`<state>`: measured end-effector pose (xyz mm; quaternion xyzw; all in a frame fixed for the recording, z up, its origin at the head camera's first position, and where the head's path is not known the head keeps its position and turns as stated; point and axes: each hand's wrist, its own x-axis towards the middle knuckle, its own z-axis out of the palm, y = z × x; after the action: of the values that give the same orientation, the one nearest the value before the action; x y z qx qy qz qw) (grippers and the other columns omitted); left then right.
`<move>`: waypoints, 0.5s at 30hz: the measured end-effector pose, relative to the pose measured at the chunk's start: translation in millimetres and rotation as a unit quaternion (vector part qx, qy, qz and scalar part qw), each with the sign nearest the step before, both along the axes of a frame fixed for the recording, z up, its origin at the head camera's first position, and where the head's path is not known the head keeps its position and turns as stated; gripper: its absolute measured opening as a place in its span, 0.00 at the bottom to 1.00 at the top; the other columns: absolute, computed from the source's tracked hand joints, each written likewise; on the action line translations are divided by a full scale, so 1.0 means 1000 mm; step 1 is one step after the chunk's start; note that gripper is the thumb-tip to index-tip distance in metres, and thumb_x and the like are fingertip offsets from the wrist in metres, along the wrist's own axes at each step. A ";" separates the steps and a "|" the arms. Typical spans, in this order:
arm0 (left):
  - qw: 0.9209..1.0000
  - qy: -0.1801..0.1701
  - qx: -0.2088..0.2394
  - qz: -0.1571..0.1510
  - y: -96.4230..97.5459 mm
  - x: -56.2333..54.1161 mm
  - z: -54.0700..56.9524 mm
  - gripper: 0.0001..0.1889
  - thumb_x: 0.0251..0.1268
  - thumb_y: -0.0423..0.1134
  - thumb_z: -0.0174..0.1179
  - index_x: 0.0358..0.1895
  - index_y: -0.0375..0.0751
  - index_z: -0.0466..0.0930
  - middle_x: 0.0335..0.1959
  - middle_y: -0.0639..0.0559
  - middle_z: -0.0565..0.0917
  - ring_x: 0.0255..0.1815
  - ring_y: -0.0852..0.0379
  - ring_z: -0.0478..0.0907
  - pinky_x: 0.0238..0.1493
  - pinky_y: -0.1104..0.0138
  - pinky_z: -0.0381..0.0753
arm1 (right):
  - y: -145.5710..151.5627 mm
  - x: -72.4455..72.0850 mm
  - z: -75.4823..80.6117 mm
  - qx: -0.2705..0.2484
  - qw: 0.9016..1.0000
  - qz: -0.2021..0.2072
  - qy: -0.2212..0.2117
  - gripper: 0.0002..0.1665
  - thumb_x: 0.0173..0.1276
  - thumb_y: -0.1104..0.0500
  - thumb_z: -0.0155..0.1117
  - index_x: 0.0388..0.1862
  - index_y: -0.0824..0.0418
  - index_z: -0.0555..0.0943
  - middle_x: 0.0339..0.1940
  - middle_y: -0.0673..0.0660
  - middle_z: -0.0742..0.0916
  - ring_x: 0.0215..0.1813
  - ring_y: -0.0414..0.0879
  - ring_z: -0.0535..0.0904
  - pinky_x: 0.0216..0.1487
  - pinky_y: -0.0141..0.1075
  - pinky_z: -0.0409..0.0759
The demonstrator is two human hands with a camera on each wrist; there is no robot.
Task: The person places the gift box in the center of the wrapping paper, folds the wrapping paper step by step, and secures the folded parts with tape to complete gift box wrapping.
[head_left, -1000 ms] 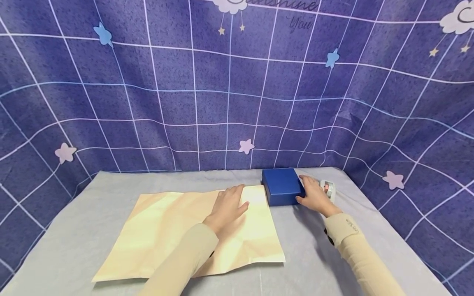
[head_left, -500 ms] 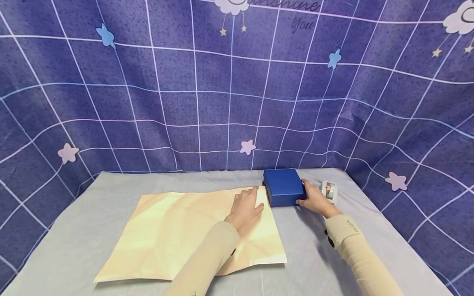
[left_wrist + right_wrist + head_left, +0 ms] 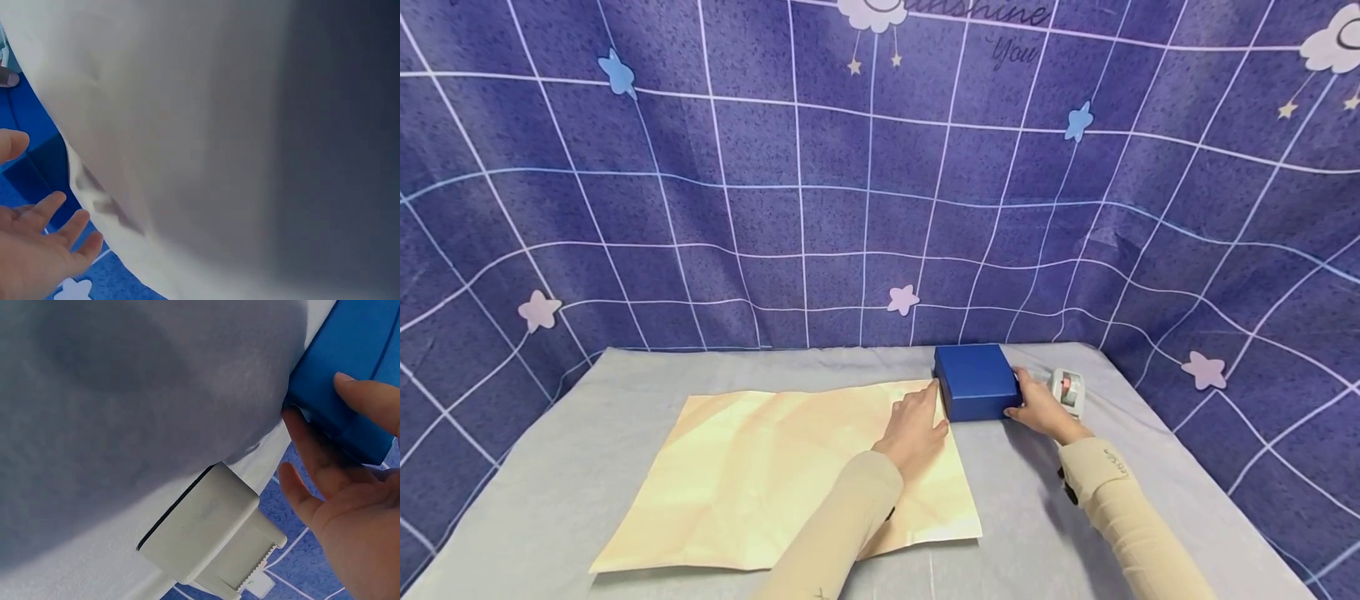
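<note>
A closed blue box (image 3: 976, 372) lies flat near the back right of the table, beside the right edge of a large sheet of light tan paper (image 3: 752, 467). My right hand (image 3: 1040, 410) grips the box at its right end, thumb on the near side. In the right wrist view, the thumb lies on the blue box (image 3: 331, 369) and the other fingers reach around its edge. Over the paper's right part, my left hand (image 3: 913, 429) has its fingers extended, the index fingertip right by the box's left side. The left wrist view shows that hand (image 3: 37, 250) with fingers spread and nothing held.
Just right of my right hand stands a whitish tape dispenser (image 3: 1073, 388); its serrated cutter shows in the right wrist view. A grey cloth (image 3: 647, 367) covers the table. Behind and at the sides hangs a purple-blue curtain (image 3: 835, 217) with stars and lines.
My left hand has moved right across the paper to the box's left side. My right hand has settled its hold on the box's right end; box and paper stay in place.
</note>
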<state>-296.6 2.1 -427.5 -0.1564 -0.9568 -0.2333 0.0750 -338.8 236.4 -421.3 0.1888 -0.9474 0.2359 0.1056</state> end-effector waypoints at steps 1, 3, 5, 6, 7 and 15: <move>1.000 -0.005 -0.002 -0.004 0.000 0.000 0.000 0.35 0.59 0.43 0.57 0.68 0.38 0.56 0.62 0.45 0.72 0.62 0.46 0.68 0.61 0.53 0.65 | 0.000 0.000 0.000 0.000 1.000 0.001 0.000 0.42 0.47 0.68 0.68 0.60 0.78 0.60 0.47 0.79 0.78 0.50 0.69 0.76 0.53 0.56 0.71; 1.000 -0.018 -0.006 -0.014 0.001 0.001 0.001 0.35 0.60 0.42 0.56 0.69 0.39 0.55 0.64 0.46 0.70 0.65 0.46 0.65 0.63 0.53 0.62 | 0.001 0.000 -0.001 0.001 1.000 0.002 0.000 0.42 0.47 0.68 0.68 0.60 0.78 0.60 0.47 0.79 0.78 0.50 0.69 0.76 0.53 0.56 0.71; 0.999 -0.031 -0.011 -0.026 0.001 0.002 0.001 0.35 0.61 0.42 0.55 0.70 0.39 0.53 0.66 0.47 0.68 0.67 0.45 0.62 0.65 0.52 0.59 | 0.002 0.000 -0.001 0.002 1.000 0.002 -0.002 0.42 0.47 0.68 0.68 0.60 0.78 0.60 0.47 0.79 0.78 0.50 0.69 0.76 0.53 0.56 0.71; 0.999 -0.035 -0.010 -0.030 0.002 0.002 0.001 0.35 0.61 0.41 0.55 0.70 0.39 0.52 0.66 0.47 0.67 0.67 0.44 0.61 0.65 0.52 0.58 | 0.002 0.001 -0.001 0.001 1.000 0.003 -0.003 0.42 0.47 0.68 0.67 0.60 0.77 0.59 0.47 0.79 0.78 0.50 0.69 0.76 0.53 0.56 0.71; 0.999 -0.038 -0.008 -0.035 0.003 0.002 0.000 0.35 0.61 0.40 0.55 0.70 0.39 0.52 0.67 0.47 0.66 0.67 0.43 0.60 0.65 0.51 0.58 | 0.002 0.001 -0.001 0.000 1.000 0.003 -0.004 0.42 0.47 0.69 0.67 0.60 0.77 0.59 0.47 0.79 0.78 0.50 0.69 0.76 0.53 0.56 0.71; 0.997 -0.050 0.011 -0.050 0.002 0.003 0.002 0.35 0.61 0.39 0.55 0.70 0.38 0.51 0.66 0.44 0.67 0.67 0.42 0.61 0.64 0.50 0.57 | 0.005 0.000 0.000 -0.011 1.000 0.021 -0.002 0.42 0.46 0.69 0.68 0.59 0.77 0.60 0.46 0.78 0.79 0.48 0.67 0.77 0.51 0.55 0.72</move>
<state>-294.0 3.8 -425.8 -0.1914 -0.9476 -0.2551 0.0168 -338.5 241.5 -421.0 0.2072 -0.9408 0.2487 0.1010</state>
